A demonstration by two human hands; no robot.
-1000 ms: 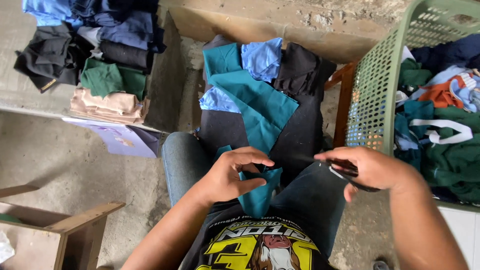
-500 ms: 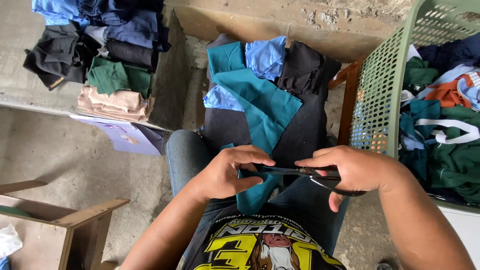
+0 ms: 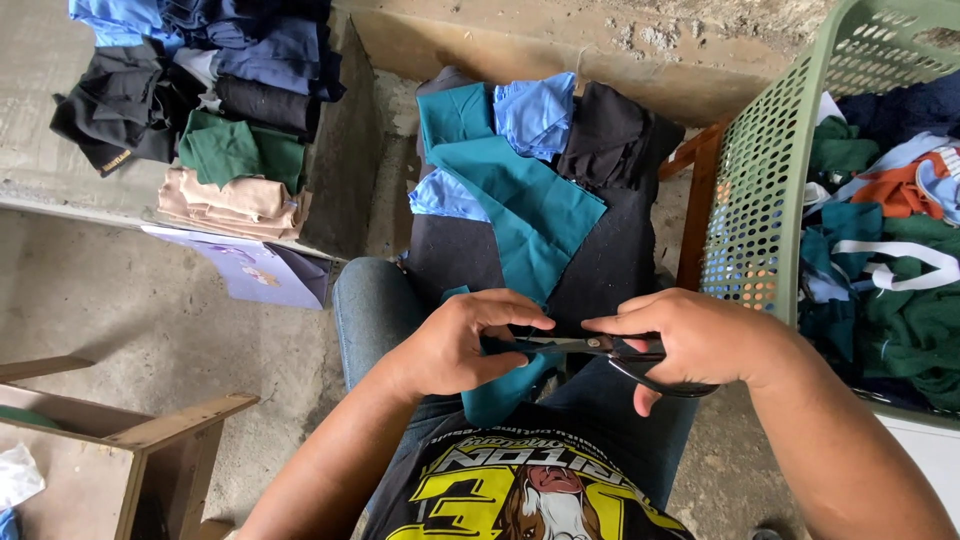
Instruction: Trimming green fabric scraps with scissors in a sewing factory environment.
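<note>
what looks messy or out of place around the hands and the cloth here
Nothing looks damaged or spilled. The green perforated plastic basket holds a tangled heap of garments, unlike the folded stack of cloth on the left. The right hand holds black-handled scissors at the teal cloth piece gripped by the left hand.
</note>
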